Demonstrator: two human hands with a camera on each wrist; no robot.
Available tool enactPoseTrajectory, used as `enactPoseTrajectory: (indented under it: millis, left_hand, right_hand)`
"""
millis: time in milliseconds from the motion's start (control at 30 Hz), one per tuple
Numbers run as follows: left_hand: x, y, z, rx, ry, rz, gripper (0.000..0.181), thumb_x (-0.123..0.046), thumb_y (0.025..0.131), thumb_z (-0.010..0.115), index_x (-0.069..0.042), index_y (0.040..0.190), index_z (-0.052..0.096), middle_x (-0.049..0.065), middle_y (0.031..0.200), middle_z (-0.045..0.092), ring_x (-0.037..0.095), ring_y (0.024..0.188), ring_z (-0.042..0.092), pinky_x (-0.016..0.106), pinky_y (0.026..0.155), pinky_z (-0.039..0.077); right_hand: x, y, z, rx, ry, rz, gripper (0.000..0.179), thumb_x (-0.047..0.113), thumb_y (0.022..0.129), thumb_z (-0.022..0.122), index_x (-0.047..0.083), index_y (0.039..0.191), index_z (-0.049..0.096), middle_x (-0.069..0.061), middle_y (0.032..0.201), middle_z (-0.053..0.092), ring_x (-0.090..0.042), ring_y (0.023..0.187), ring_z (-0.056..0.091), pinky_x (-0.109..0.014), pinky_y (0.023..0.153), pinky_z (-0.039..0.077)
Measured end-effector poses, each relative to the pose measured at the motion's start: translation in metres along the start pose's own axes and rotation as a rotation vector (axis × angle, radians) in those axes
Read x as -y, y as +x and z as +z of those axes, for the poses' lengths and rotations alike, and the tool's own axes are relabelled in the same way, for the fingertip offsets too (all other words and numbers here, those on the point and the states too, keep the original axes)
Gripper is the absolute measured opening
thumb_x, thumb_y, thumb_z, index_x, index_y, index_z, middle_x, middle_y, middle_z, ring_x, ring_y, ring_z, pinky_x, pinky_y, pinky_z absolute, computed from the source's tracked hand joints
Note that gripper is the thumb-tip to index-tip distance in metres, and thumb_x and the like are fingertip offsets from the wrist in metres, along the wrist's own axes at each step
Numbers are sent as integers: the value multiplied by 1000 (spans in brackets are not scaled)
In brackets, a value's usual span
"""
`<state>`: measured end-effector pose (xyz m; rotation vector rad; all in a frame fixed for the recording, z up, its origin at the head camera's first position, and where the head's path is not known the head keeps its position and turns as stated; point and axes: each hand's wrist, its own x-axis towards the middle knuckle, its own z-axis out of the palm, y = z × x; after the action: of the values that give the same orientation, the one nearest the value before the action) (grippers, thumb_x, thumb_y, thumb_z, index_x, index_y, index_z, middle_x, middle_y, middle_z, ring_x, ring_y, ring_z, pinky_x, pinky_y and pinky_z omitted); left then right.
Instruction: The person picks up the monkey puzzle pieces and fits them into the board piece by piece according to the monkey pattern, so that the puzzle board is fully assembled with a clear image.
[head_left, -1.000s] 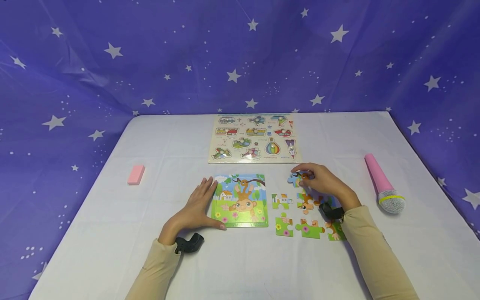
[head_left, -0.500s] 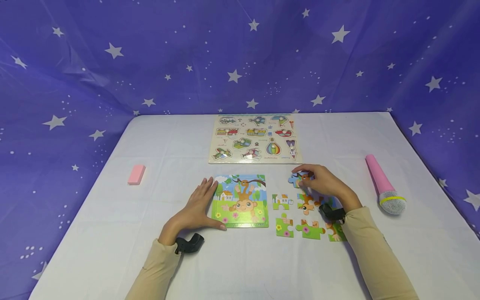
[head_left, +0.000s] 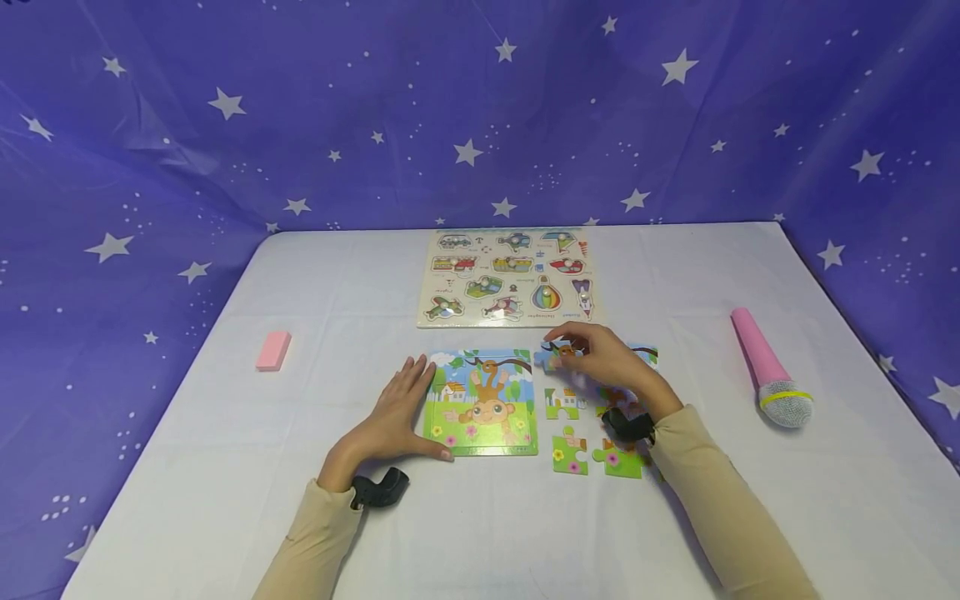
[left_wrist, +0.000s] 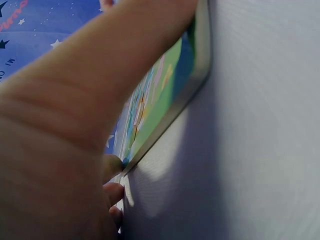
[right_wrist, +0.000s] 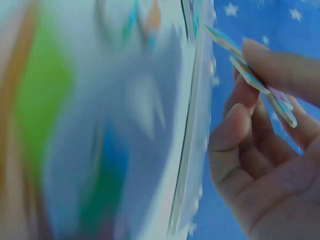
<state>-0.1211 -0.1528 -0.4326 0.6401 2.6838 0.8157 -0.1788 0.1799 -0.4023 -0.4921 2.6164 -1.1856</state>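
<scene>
My left hand (head_left: 390, 417) rests against the left side of a square monkey puzzle board (head_left: 480, 450). Its fingers lie fairly straight at the upper left edge and the thumb at the lower edge; in the left wrist view fingertips touch the board's corner. Just right of the board, my right hand (head_left: 606, 360) pinches a jigsaw piece (head_left: 551, 355) with blue sky and a branch between thumb and fingers. The right wrist view shows that piece (right_wrist: 250, 75) edge-on, lifted. Beneath and beside this hand lie loose pieces, among them a house piece (head_left: 562, 403) and a flower piece (head_left: 570, 456); others are partly hidden.
A vehicle peg puzzle (head_left: 510, 287) lies at the table's back edge. To the far left is a pink block (head_left: 273, 351), and to the far right a pink toy microphone (head_left: 768, 367). A starry purple cloth (head_left: 465, 108) hangs around the white table (head_left: 480, 533).
My right hand has lifted the branch piece and moved left with it, close to the board's right edge. A piece at the upper right is now uncovered. The left hand stays still.
</scene>
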Motion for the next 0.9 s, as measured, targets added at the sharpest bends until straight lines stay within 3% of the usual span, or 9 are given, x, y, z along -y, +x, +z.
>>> enactPoseTrajectory:
  millis: [167, 367, 567, 900]
  left_hand:
    - [0, 0, 0, -1, 2, -3, 128, -55, 52, 81, -5, 146, 9, 13, 154, -1, 31, 142, -6, 51, 114, 1]
    - [0, 0, 0, 8, 2, 3, 128, -56, 53, 80, -6, 146, 8, 13, 154, -2, 30, 142, -7, 50, 114, 1]
    - [0, 1, -1, 8, 12, -1, 127, -57, 53, 79, -7, 146, 8, 12, 154, -2, 30, 142, -7, 51, 114, 1]
    - [1, 0, 0, 8, 12, -7, 127, -58, 54, 78, -7, 146, 7, 11, 154, -2, 29, 142, -7, 51, 114, 2]
  right_hand:
    - [20, 12, 24, -18, 41, -5, 33, 18, 82, 67, 18, 114, 60, -6, 112, 60, -17, 84, 57, -30, 70, 47]
    - [42, 25, 49, -48, 55, 38, 32, 20, 80, 69, 19, 111, 62, -5, 103, 59, -17, 82, 55, -27, 67, 45]
    - [61, 34, 71, -27, 56, 93, 33, 21, 78, 70, 14, 110, 63, -5, 86, 55, -15, 67, 49, -23, 54, 40]
    - [74, 40, 85, -23, 9, 172, 32, 17, 77, 70, 11, 108, 63, -5, 77, 54, -15, 60, 43, -23, 50, 33]
